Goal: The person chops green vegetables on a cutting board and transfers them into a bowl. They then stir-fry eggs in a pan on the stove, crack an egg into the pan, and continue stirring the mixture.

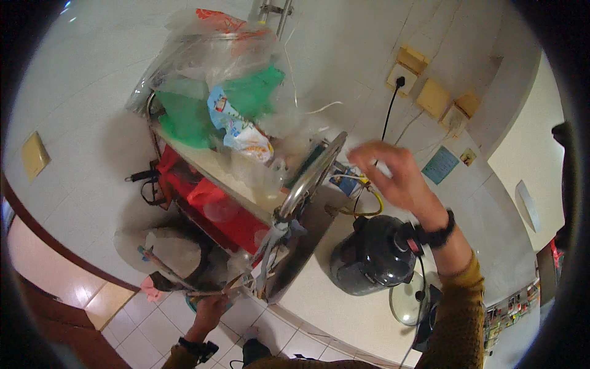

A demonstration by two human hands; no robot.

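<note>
My right hand [392, 173] is raised at the right of the metal rack's tubular handle [299, 193]. Its fingers are bent and apart, with nothing between them. Low in the view, my left hand [211, 311] is at a teal item [191, 302], below a thin stick [166, 267]; blur hides whether it grips either. On the rack's top lie a green plastic bag [184, 115], clear plastic bags [193, 50] and a blue-and-white printed packet [239, 129]. Red plastic bags [216, 203] fill the level below.
A black electric cooker [373, 256] stands on the pale counter [313, 276] beside a glass lid [408, 304]. A yellow hose [375, 205] bends behind the cooker. A plugged-in black cord [391, 108] hangs down the wall. White floor tiles [138, 327] show below.
</note>
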